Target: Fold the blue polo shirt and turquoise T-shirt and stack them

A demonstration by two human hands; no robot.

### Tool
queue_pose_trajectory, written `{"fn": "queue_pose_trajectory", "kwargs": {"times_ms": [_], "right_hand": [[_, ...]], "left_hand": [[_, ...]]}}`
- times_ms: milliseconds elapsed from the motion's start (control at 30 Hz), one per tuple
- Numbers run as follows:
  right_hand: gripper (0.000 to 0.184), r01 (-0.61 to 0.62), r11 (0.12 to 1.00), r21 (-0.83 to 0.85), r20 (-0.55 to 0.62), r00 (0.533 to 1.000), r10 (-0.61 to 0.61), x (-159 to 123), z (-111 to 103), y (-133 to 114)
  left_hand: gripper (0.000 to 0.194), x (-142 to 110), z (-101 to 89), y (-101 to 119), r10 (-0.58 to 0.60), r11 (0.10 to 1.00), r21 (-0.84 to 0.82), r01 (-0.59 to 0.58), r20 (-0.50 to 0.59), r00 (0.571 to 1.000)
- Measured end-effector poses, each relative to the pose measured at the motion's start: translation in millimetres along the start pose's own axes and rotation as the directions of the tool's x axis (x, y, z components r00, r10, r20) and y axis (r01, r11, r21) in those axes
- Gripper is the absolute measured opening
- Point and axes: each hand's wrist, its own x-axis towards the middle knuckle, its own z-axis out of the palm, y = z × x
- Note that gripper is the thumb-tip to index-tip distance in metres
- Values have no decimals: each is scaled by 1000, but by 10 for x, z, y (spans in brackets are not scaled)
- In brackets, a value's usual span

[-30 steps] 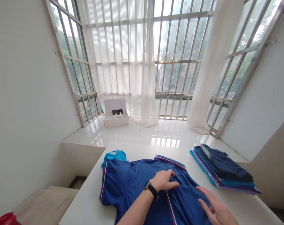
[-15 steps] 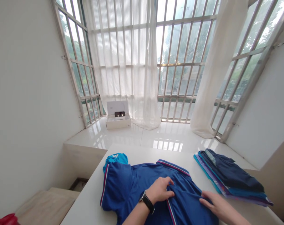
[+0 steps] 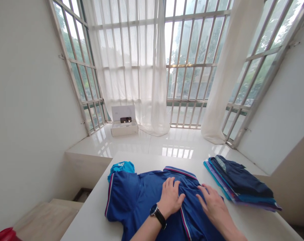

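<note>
The left hand (image 3: 170,197) and right hand (image 3: 212,207) are pressing down on a blue polo shirt (image 3: 142,197), both grips spread with nothing pinched, and the shirt is lying on the worktop (image 3: 91,214) just left of a folded clothes stack (image 3: 238,182).

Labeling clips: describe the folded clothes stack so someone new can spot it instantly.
Start at the white table below the tall barred windows. On its right side, past the blue polo shirt, lies the folded stack: flat layers of navy, turquoise and purple fabric, the only layered pile on the table.
</note>
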Motion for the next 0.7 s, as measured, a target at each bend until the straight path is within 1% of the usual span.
{"fn": "queue_pose_trajectory", "kwargs": {"times_ms": [33,100,167,200,267,433,500,567,633,667,700], "right_hand": [[52,-24,1000,-3,14,1000,24,-64,96,-116],[63,-118,992,-45,55,991,120,-177,271,-307],[70,-177,980,-95,91,978,185,-241,391,-414],[72,-183,977,-109,107,975,194,-246,423,-435],[73,-174,978,-118,138,972,190,-204,434,-433],[74,-180,978,-103,227,953,200,40,337,-379],[74,-187,977,-102,249,946,207,99,318,-380],[75,-190,976,-105,257,943,212,116,312,-387],[75,-188,976,-109,252,945,210,108,310,-393],[76,-185,976,-110,250,946,208,100,309,-394],[76,-183,977,-111,248,947,205,93,307,-394]], "left_hand": [[58,-37,24,-15,0,999,35,-1,29,1000],[64,-93,51,-51,22,997,76,-28,78,997],[66,-114,48,-87,49,994,97,-58,95,994],[67,-110,39,-103,55,992,105,-65,96,994],[68,-79,21,-130,56,991,114,-67,95,994],[66,98,35,-182,47,990,128,-56,77,996],[65,163,17,-181,30,990,133,-43,100,995],[69,172,-75,-163,-8,993,117,-10,155,988],[74,75,-265,-153,-30,996,93,15,166,986],[73,-23,-392,-166,-26,996,84,16,123,992],[67,-156,-533,-200,-4,997,78,0,50,999]]}}
